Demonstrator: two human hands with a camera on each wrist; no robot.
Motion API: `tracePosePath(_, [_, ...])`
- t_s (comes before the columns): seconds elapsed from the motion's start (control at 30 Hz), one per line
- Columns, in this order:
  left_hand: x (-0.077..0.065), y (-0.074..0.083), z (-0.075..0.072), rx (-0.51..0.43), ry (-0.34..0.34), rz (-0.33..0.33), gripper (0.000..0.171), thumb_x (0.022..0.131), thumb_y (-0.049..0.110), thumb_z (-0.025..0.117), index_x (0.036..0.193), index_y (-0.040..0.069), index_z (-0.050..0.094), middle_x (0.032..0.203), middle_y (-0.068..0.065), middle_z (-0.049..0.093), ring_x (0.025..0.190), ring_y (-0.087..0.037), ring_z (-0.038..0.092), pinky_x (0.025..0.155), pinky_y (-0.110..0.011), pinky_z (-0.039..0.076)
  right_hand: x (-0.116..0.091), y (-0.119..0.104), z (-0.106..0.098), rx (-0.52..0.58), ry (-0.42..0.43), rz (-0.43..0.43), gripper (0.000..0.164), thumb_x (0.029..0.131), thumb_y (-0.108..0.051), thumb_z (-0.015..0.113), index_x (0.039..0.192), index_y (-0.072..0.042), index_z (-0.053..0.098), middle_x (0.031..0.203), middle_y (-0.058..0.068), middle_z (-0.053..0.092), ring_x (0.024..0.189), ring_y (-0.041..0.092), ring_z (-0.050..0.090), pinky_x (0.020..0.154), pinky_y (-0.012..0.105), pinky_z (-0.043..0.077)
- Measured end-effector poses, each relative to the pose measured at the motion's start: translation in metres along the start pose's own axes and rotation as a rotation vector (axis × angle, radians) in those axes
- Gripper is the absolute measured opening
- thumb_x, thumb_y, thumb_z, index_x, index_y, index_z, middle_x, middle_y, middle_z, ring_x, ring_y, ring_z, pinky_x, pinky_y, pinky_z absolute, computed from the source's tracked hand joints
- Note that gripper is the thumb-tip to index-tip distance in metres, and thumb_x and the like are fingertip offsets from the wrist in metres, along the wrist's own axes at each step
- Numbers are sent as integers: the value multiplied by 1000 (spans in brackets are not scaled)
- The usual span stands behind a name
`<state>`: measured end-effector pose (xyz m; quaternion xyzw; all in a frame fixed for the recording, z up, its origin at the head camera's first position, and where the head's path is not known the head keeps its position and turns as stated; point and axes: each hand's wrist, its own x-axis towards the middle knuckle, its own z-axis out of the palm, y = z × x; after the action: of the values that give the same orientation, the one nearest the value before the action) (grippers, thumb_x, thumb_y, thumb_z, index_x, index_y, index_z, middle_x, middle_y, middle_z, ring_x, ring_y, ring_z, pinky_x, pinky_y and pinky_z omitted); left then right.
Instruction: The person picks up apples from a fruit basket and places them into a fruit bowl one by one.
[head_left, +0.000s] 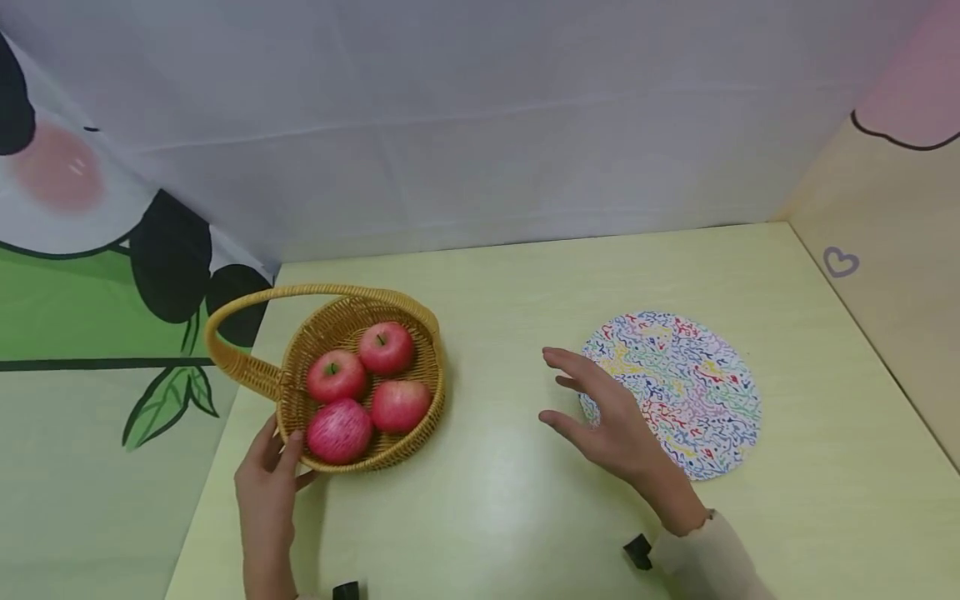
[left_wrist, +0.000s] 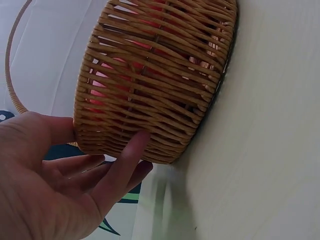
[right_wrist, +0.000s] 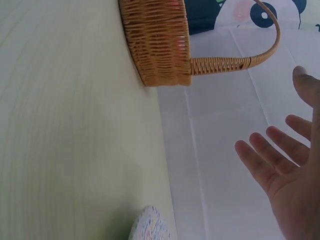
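Note:
A wicker basket (head_left: pixel 313 340) with a tall arched handle (head_left: pixel 330 290) stands on the left of the table, and several red apples (head_left: pixel 386 348) lie inside it. My left hand (head_left: pixel 267 487) holds the basket at its near left side. In the left wrist view the thumb is at the rim and the other fingers (left_wrist: pixel 120 172) lie along the woven wall (left_wrist: pixel 150 85). My right hand (head_left: pixel 611 421) is held above the table with fingers spread and nothing in it. It overlaps the left edge of a round multicoloured patterned mat (head_left: pixel 697 392) in the head view.
The pale yellow table (head_left: pixel 495 400) meets a white cloth backdrop (head_left: pixel 487 167) at the back. A panel with a drawn heart (head_left: pixel 841 262) borders the right side. Cartoon-printed cloth (head_left: pixel 82 308) hangs at the left. A small black piece (head_left: pixel 638 552) is by the right sleeve (head_left: pixel 705 558).

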<state>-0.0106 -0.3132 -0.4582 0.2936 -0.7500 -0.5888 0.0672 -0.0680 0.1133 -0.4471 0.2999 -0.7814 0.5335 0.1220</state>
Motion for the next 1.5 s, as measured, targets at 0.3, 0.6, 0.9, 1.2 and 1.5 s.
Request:
tracePosePath(0.3, [3,0,-7,-62,-18,-90,61,108,25,58,164,26,36,166,-17,40,89,17,63,64,-21,61,15,-7,18,38,-59,-1,75,84,-4,86,151,-5,51,152,11,57,137,27,59,107,36,55])
tracePosePath(0.6, [5,-2,-8,-81,-12,-111,62,107,28,60,164,27,36,166,-17,39,88,17,63,64,-21,61,32,-18,40,68,-135,36,75,88,-13,85,153,-11,49,153,6,56,137,26,58,106,37,56])
tracePosePath(0.9, [5,-2,-8,-94,-12,-128,61,107,30,60,163,29,36,166,-18,39,87,16,64,63,-21,61,45,-30,69,146,-186,201,75,88,-22,86,153,-22,49,152,-2,56,137,23,59,106,38,56])
tracePosePath(1.2, [4,0,-6,-112,-1,-139,61,106,31,60,163,29,38,163,-18,43,88,14,65,64,-22,62,56,-40,95,143,-224,251,78,88,-25,86,155,-18,46,154,0,54,140,24,57,109,39,54])
tracePosePath(1.5, [2,-1,-7,-102,4,-123,60,107,32,59,163,29,37,164,-18,42,87,15,66,63,-22,62,78,-49,111,59,-326,336,91,87,-43,84,161,-20,37,163,1,45,147,22,49,117,47,48])
